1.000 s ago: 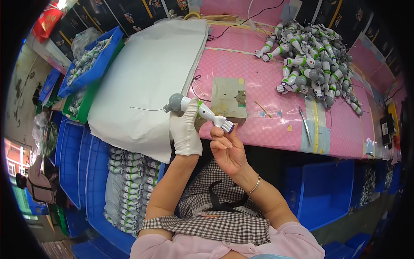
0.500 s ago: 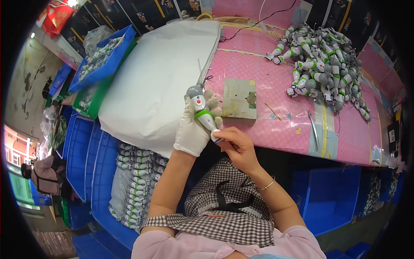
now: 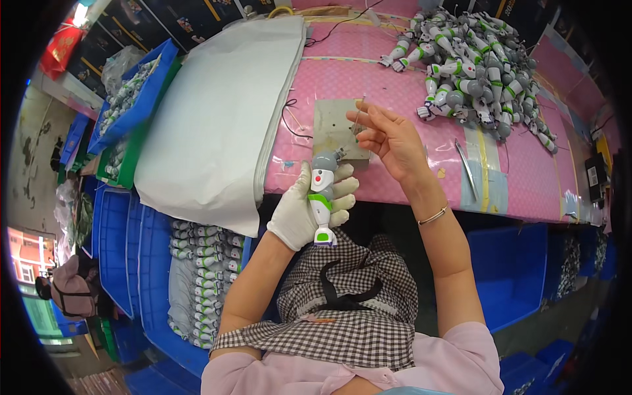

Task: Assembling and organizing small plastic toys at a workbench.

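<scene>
My left hand, in a white glove, holds a toy arm with its fingers behind it. The piece is white and grey with green bands and a red dot; its grey ball end points up and its fist end down. Bare, my right hand is raised over the right side of a grey metal block on the pink table. Between its thumb and fingertips is a thin stick, seen only in part. The toy arm's grey end is just in front of the block.
A heap of similar toy arms lies at the far right of the pink table. Tweezers rest near its front edge. White sheeting covers the left. A blue bin at lower left holds rows of arms; a blue tray holds grey parts.
My right hand has left the toy arm's fist end and risen over the block, now pinching a thin stick. My left hand has lowered the toy arm and turned it more upright.
</scene>
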`<state>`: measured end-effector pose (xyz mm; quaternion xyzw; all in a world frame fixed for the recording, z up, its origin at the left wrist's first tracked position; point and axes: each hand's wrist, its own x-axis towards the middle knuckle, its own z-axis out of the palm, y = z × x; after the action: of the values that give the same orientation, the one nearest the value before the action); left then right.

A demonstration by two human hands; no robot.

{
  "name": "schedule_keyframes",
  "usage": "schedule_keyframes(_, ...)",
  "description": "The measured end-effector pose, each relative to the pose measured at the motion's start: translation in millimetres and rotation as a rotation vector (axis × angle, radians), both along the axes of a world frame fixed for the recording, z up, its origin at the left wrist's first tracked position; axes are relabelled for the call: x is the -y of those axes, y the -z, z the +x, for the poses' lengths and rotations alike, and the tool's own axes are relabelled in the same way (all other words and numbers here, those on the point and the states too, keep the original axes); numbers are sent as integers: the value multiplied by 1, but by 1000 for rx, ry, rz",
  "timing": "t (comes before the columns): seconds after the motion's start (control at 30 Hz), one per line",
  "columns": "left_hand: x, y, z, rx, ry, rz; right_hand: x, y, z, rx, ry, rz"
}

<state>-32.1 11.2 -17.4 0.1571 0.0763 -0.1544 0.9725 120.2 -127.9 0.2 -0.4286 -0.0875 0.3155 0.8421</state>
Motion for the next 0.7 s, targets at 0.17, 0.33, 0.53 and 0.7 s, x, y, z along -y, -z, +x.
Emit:
schedule_keyframes(0.17,10,1,-2,-130,56,-66,22,12,0,115,34,-37)
schedule_keyframes(0.33,26,2,-3,-161,16,233,31,20,-1,54,41,-103)
schedule_keyframes(0.53,44,-7,3,-41,-96,948,35,28,12,203,3,-334)
schedule_keyframes(0.7,25,-16,21,-7,-236,983,21,33,15,913,255,-673)
